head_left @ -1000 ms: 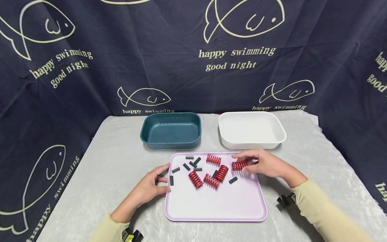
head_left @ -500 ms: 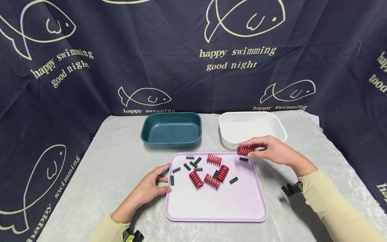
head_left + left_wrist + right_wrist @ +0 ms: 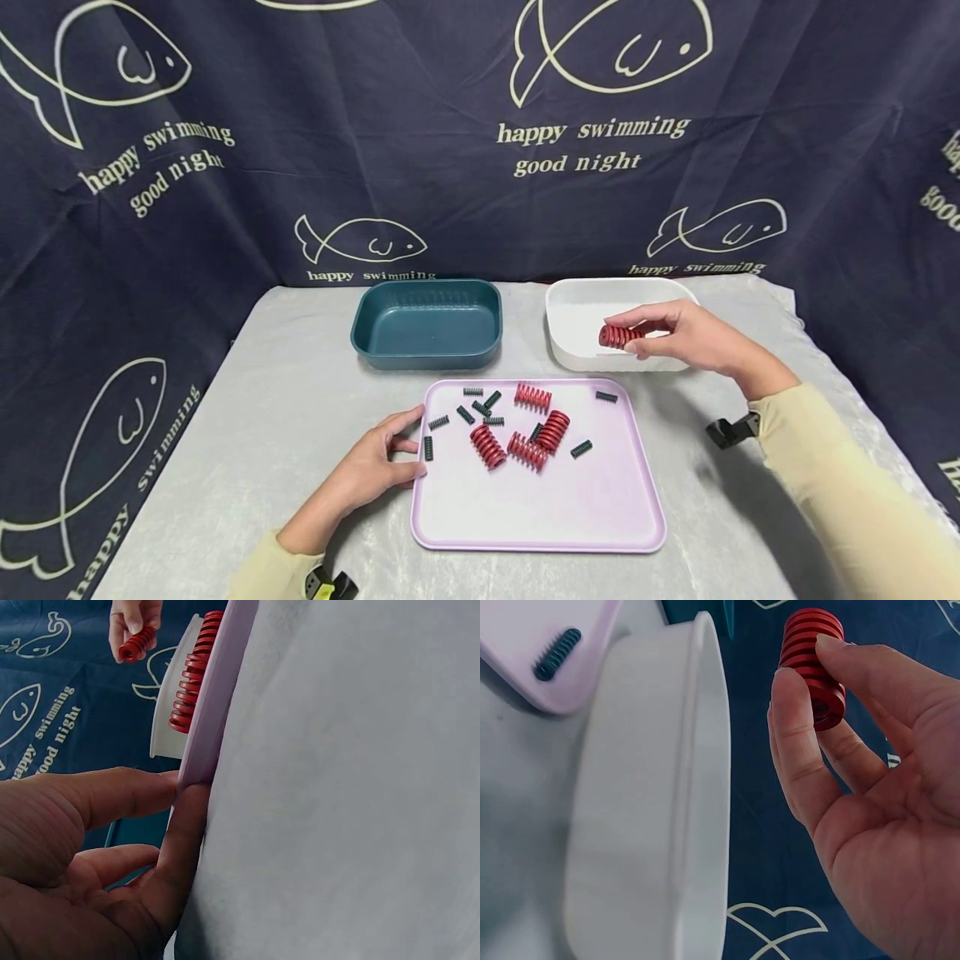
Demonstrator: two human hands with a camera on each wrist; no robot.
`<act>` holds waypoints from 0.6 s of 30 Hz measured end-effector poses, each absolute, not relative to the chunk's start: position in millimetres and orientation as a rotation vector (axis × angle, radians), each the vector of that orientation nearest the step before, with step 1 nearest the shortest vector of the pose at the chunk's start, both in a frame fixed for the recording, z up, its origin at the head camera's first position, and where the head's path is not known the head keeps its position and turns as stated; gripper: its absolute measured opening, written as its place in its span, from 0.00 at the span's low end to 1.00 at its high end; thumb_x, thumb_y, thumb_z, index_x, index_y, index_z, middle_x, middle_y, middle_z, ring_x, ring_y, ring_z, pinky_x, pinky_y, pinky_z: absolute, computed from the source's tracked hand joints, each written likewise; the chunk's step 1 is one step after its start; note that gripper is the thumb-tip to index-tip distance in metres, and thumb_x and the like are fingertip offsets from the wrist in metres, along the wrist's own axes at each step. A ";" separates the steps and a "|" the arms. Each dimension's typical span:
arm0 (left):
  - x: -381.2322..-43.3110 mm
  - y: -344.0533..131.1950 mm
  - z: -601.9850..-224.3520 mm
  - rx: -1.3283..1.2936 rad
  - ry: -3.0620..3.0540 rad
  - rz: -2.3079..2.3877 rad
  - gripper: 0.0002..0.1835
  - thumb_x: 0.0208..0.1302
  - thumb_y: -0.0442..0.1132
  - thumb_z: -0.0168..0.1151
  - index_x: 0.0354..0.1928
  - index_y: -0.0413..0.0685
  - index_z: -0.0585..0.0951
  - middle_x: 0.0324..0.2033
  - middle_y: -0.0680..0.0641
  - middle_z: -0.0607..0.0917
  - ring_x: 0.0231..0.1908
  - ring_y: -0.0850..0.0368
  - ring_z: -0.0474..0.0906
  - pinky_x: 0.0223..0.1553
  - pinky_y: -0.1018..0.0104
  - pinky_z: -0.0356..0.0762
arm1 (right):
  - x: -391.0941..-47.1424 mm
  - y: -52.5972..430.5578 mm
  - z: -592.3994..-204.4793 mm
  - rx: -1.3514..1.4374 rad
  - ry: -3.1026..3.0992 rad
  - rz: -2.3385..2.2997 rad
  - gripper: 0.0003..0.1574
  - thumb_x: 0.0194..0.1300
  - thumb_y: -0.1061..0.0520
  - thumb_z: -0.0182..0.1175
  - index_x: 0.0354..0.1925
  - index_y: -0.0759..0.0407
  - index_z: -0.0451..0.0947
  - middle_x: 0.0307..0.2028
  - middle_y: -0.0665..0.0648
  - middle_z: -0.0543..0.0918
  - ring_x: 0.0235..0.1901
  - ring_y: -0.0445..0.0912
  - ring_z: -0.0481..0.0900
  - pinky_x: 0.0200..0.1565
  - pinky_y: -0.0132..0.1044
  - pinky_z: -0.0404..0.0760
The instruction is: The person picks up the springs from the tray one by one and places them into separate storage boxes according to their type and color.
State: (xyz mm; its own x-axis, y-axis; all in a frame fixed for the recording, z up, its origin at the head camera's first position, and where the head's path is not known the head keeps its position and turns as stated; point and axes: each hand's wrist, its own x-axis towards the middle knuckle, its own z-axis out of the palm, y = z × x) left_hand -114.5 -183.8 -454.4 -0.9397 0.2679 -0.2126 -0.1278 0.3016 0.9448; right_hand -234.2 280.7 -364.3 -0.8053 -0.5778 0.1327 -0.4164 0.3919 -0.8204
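Observation:
Over the white bin (image 3: 592, 362), my right hand (image 3: 697, 337) pinches a thick red coil spring (image 3: 615, 337) between thumb and fingers. The right wrist view shows this spring (image 3: 804, 660) held above the bin's rim (image 3: 705, 750). My left hand (image 3: 371, 462) grips the left edge of the lilac tray (image 3: 540, 512), its fingers (image 3: 135, 795) on the rim in the left wrist view. On the tray lie several red springs, among them one red spring (image 3: 533, 397) near the back, and several small dark green springs, one (image 3: 581, 449) right of the middle.
A dark teal bin (image 3: 426, 362) stands behind the tray's left half and left of the white bin. Grey cloth (image 3: 247, 433) covers the table. A navy curtain (image 3: 465, 200) with fish drawings hangs behind and at both sides.
My right hand has lifted the red spring off the tray's right side and carried it back over the white bin. A small green spring at the tray's back right is now uncovered. My left hand stays put.

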 end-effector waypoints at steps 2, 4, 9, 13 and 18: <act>-114.4 -183.8 -454.0 0.121 2.240 1.681 0.45 0.54 0.20 0.72 0.76 0.38 0.67 0.68 0.35 0.69 0.52 0.47 0.79 0.36 0.59 0.88 | -239.5 282.0 -360.8 -0.863 2.491 -1.366 0.24 0.65 0.69 0.69 0.59 0.66 0.83 0.50 0.64 0.87 0.41 0.44 0.87 0.40 0.38 0.88; -113.9 -183.8 -453.4 0.125 2.228 1.690 0.45 0.54 0.20 0.72 0.76 0.37 0.66 0.68 0.34 0.68 0.53 0.46 0.79 0.36 0.58 0.88 | -245.0 283.4 -357.6 -0.859 2.515 -1.344 0.24 0.65 0.69 0.69 0.59 0.65 0.83 0.49 0.64 0.88 0.40 0.44 0.87 0.39 0.37 0.88; -114.6 -184.7 -454.1 0.124 2.217 1.696 0.45 0.55 0.21 0.72 0.76 0.37 0.66 0.68 0.35 0.69 0.52 0.46 0.79 0.36 0.58 0.89 | -256.7 283.6 -350.1 -0.888 2.530 -1.318 0.24 0.65 0.68 0.69 0.59 0.66 0.82 0.50 0.64 0.88 0.39 0.47 0.87 0.40 0.36 0.87; -115.9 -184.5 -455.7 0.109 2.222 1.694 0.45 0.54 0.21 0.72 0.76 0.38 0.67 0.67 0.36 0.70 0.52 0.46 0.79 0.36 0.59 0.88 | -265.5 282.1 -346.2 -0.854 2.535 -1.306 0.24 0.65 0.68 0.69 0.59 0.67 0.82 0.49 0.65 0.87 0.37 0.46 0.88 0.41 0.34 0.87; -117.1 -184.6 -457.1 0.105 2.222 1.696 0.45 0.54 0.20 0.72 0.76 0.39 0.67 0.67 0.37 0.70 0.52 0.47 0.79 0.35 0.59 0.89 | -277.9 280.9 -345.4 -0.779 2.525 -1.324 0.25 0.64 0.68 0.71 0.60 0.68 0.82 0.49 0.65 0.87 0.36 0.45 0.88 0.40 0.37 0.88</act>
State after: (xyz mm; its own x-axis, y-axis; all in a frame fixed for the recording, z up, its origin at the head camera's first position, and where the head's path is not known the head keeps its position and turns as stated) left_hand -117.1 -184.6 -457.1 -0.9385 0.2627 -0.2239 -0.1466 0.2838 0.9476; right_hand -277.9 280.9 -345.4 -0.8449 -0.5295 0.0757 -0.3634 0.4644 -0.8076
